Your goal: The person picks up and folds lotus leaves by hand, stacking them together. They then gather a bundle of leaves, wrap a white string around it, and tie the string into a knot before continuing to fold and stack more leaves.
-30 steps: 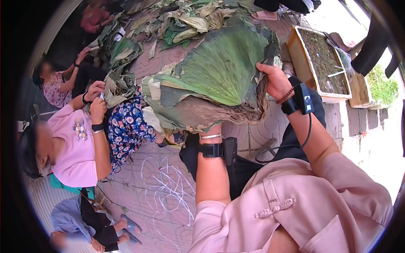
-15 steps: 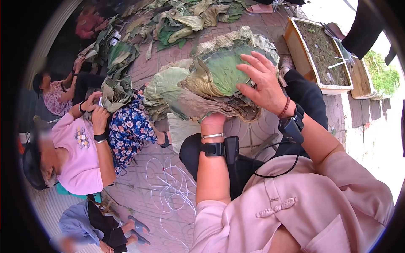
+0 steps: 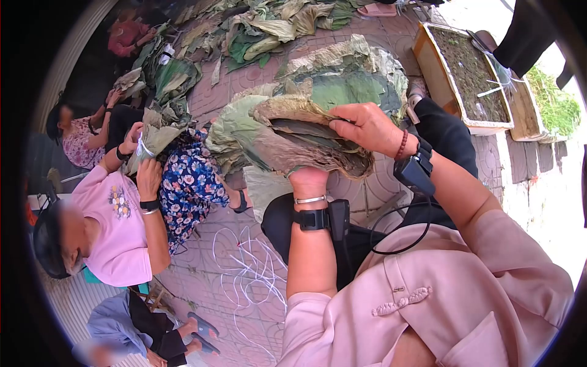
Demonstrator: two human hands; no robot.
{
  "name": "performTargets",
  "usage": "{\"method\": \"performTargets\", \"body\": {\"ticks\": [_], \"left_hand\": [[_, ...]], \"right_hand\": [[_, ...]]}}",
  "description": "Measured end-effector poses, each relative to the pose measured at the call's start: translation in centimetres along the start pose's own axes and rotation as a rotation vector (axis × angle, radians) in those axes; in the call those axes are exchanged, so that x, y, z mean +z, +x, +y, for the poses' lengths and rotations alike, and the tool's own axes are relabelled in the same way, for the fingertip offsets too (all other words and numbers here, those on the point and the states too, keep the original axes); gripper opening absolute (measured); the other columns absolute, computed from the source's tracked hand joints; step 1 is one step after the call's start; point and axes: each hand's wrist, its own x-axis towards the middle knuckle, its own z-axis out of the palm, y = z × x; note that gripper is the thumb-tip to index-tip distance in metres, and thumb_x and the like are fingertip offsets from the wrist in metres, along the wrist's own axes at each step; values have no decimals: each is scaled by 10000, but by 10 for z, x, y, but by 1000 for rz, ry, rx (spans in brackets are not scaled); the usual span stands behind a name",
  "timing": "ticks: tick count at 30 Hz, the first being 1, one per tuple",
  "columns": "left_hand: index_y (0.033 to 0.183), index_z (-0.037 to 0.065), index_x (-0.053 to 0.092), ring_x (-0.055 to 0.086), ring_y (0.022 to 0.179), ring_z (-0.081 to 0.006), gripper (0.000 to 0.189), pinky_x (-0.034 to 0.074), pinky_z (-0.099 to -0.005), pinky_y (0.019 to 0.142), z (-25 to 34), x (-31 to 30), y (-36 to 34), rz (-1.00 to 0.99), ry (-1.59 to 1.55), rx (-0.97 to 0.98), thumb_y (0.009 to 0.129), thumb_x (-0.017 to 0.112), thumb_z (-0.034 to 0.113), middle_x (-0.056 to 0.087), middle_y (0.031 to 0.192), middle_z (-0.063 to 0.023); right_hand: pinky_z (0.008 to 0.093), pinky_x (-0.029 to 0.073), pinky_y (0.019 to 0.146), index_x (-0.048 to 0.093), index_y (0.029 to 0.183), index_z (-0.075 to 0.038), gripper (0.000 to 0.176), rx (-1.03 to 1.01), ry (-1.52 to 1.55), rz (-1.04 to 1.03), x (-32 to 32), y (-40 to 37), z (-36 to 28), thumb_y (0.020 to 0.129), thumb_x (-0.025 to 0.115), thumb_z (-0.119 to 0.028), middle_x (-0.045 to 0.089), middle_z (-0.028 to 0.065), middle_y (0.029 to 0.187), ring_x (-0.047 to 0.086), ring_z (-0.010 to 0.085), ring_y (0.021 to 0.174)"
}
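Observation:
A thick stack of large dried lotus leaves (image 3: 244, 125), green and brown with ragged edges, is held up before me. My left hand (image 3: 309, 176) supports it from below at the near edge; its fingers are hidden under the leaves. With thumb and fingers closed, my right hand (image 3: 367, 127) grips the edge of a brownish leaf (image 3: 293, 111) folded over on top of the stack. More greenish leaves (image 3: 367, 85) fan out behind that fold.
Loose leaves (image 3: 275, 30) lie in a heap on the paving. At left, a person in a pink shirt (image 3: 119, 229) handles a leaf bundle (image 3: 156, 131). White string (image 3: 254, 269) lies tangled on the ground. Soil-filled planter boxes (image 3: 449, 92) stand at right.
My right hand has gone from spread fingers over the green leaf to gripping a leaf edge, now folded over. The person at left has shifted the bundle, with white string now around it.

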Motion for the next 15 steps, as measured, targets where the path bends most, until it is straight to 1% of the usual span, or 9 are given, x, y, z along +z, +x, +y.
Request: {"method": "performTargets", "body": {"ticks": [1, 2, 3, 5, 6, 8, 11, 14, 15], "left_hand": [[1310, 82, 405, 416, 1195, -318, 615, 335, -483, 1005, -1, 4, 0, 59, 56, 26, 895, 358, 534, 434, 1325, -131], [1311, 83, 406, 418, 1194, -318, 628, 337, -483, 1002, -1, 6, 0, 118, 111, 55, 888, 364, 546, 436, 1324, -130], [1311, 83, 406, 418, 1194, -318, 628, 337, -483, 1002, 0, 3, -1, 120, 111, 61, 888, 364, 546, 436, 1324, -130], [1303, 82, 412, 421, 1189, -315, 634, 336, -484, 1001, 1, 2, 0, 61, 42, 75, 881, 367, 553, 439, 1319, -128], [1303, 82, 412, 421, 1189, -315, 634, 336, -484, 1001, -1, 6, 1, 62, 43, 74, 881, 367, 553, 439, 1319, -128], [1293, 80, 417, 419, 1189, -311, 628, 335, -484, 1001, -7, 17, 5, 480, 344, 225, 880, 370, 550, 441, 1313, -126], [1282, 78, 426, 418, 1186, -310, 620, 334, -486, 1000, -4, 16, 4, 464, 309, 188, 879, 370, 546, 444, 1307, -123], [1281, 79, 426, 415, 1187, -311, 618, 337, -488, 996, -3, 13, -1, 439, 343, 185, 878, 376, 545, 443, 1308, -123], [1281, 79, 426, 415, 1187, -311, 618, 337, -488, 996, 0, 6, -1, 437, 342, 182, 878, 376, 545, 443, 1308, -123]], "right_hand": [[396, 483, 648, 622, 934, 1, 235, 65, -1, 5, -3, 2, -3, 800, 606, -192, 612, 211, 787, 598, 375, 740], [342, 484, 681, 610, 989, 19, 238, 25, -56, 3, -6, 2, -6, 801, 611, -127, 619, 189, 834, 612, 319, 770], [342, 484, 681, 610, 989, 19, 238, 23, -55, -3, -8, 2, -9, 801, 611, -127, 619, 189, 834, 612, 319, 770], [351, 489, 695, 607, 972, 20, 228, -265, -119, 14, -9, -2, -17, 787, 617, -113, 624, 174, 865, 609, 319, 791], [360, 488, 734, 604, 965, 19, 224, -263, -102, -32, -7, -7, -19, 777, 620, -101, 628, 161, 908, 599, 319, 843], [365, 485, 752, 602, 967, 23, 226, -244, -108, -77, -1, -10, -12, 778, 620, -100, 627, 160, 916, 594, 323, 856], [397, 463, 783, 599, 986, 8, 266, -164, -59, -111, 0, -14, -8, 771, 620, -148, 615, 165, 918, 566, 339, 910], [392, 412, 896, 515, 1151, 16, 483, -93, 15, -306, -11, -13, -6, 740, 645, -201, 568, 191, 1070, 507, 337, 1046], [392, 412, 896, 515, 1151, 16, 483, -92, 12, -303, -13, -13, -4, 740, 645, -201, 568, 191, 1070, 507, 337, 1046]]}}
